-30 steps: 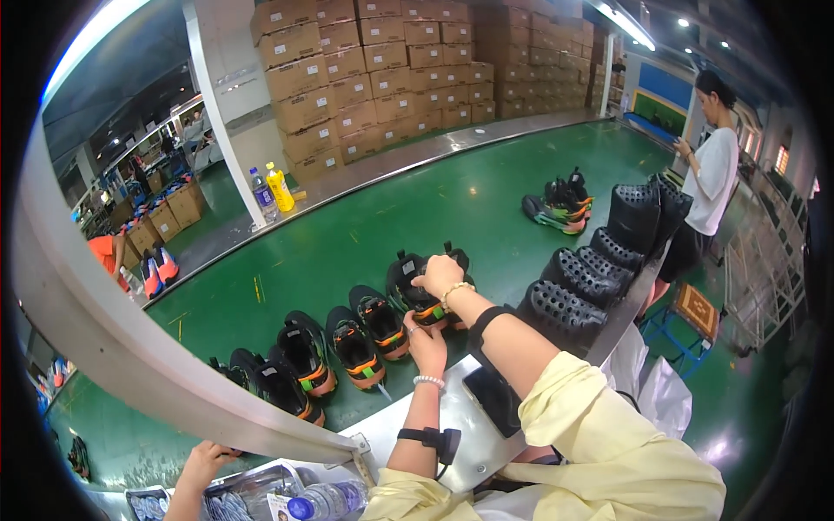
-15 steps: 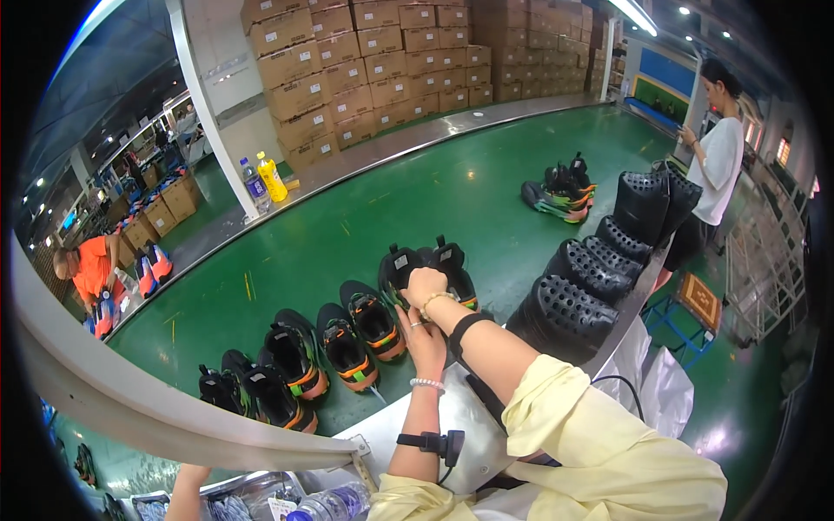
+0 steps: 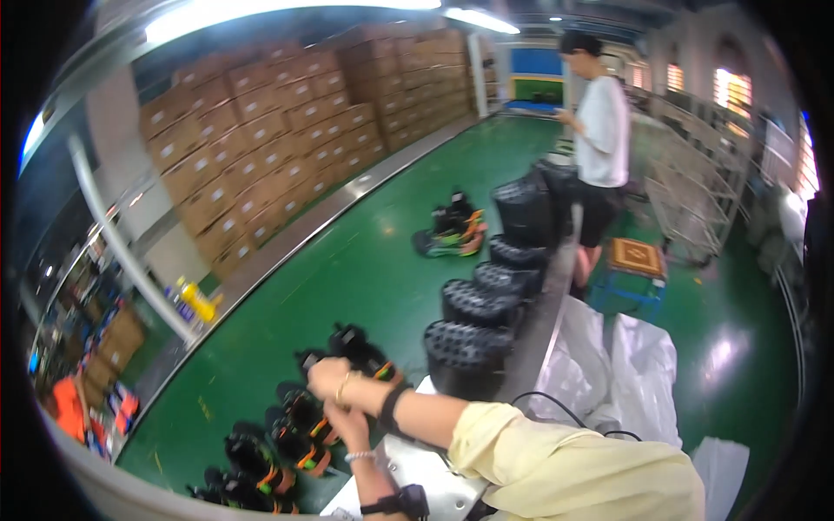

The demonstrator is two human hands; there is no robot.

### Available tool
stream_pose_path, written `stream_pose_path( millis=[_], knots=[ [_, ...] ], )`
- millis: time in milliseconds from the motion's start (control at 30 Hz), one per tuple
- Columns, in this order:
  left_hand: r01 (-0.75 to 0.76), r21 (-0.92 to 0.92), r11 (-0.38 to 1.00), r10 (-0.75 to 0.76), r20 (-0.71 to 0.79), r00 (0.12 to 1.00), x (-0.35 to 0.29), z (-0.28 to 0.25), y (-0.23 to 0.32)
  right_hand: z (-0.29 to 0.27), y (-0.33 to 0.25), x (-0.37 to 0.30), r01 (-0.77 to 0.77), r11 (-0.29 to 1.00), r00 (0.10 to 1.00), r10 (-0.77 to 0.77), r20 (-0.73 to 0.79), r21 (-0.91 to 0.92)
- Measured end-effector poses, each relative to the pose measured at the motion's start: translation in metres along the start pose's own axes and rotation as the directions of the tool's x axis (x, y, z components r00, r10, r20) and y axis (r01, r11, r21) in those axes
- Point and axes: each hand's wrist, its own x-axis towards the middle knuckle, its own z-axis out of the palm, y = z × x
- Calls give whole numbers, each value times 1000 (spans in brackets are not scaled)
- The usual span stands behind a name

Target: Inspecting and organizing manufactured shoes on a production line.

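Note:
My right hand [image 3: 330, 379] is closed over the front pair of black sneakers, at the left sneaker [image 3: 306, 358]; what its fingers grip is hidden. Just below it, my left hand [image 3: 347, 425] reaches against the near side of that sneaker, its fingers smeared by motion and partly covered. The other sneaker [image 3: 360, 347] of the pair stands just right of my hands, with orange on its sole. Several more black sneakers [image 3: 252, 456] with orange and green trim stand in a row to the left on the green tabletop [image 3: 261, 304].
Black perforated shoe-shaped pieces [image 3: 469, 347] line the right edge of the table. A separate pair of sneakers [image 3: 452, 227] sits farther off. White plastic bags [image 3: 638, 373] and a stool [image 3: 638, 256] are at the right, near a standing person [image 3: 604, 130]. Stacked cartons [image 3: 261, 130] rise behind.
The view has swung to the right, so the table and shoes appear farther left and lower. Both hands stay together at the same pair of sneakers.

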Motion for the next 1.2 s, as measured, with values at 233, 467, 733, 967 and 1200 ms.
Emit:
stream_pose_path(
  millis=[233, 467, 733, 967, 1200],
  knots=[
    [216, 54, 975, -222, 330, 918, 4, -17, 28, -161, 33, -224, 431, 867, 867, -321, -382, 251],
    [143, 401, 905, -151, -11, 988, 57, 0, 46, -188, 160, -246, 94, 979, 573, 97, -814, 183],
    [-3, 593, 805, -148, 206, 967, 65, -12, 48, -162, 217, -243, 121, 931, 746, 143, -651, 344],
    [36, 883, 467, -100, 12, 995, 62, 12, 69, -151, 231, -241, 30, 913, 813, 215, -541, 408],
    [95, 775, 625, -372, 189, 909, 75, -41, 52, -141, 237, -246, 18, 935, 797, 200, -570, 354]
  ],
)
